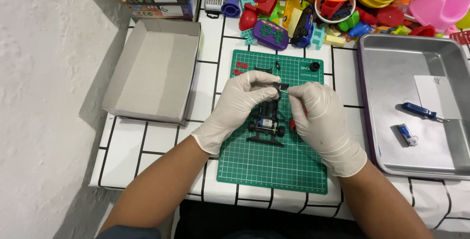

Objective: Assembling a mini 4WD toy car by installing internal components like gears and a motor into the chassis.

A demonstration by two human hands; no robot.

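I am leaning over the counter (161,136) with both gloved hands meeting above a green cutting mat (274,168). My left hand (242,107) is pinching a small black part (283,87) at its fingertips, and my right hand (318,116) is closing on the same piece from the other side, holding something thin against it that I cannot make out. Just under my hands a toy car chassis (267,126) is lying on the mat, bare of its body, with wheels showing at the near end, so I am judging the work as partway through. Small red pieces (240,66) and a black round part (314,66) are waiting loose further up the mat. To the right a metal tray (391,63) is holding a blue screwdriver (421,112); to the left an open cardboard box (152,68) is sitting empty. At the far edge a pile of coloured toys (342,9) is being cut off by the frame
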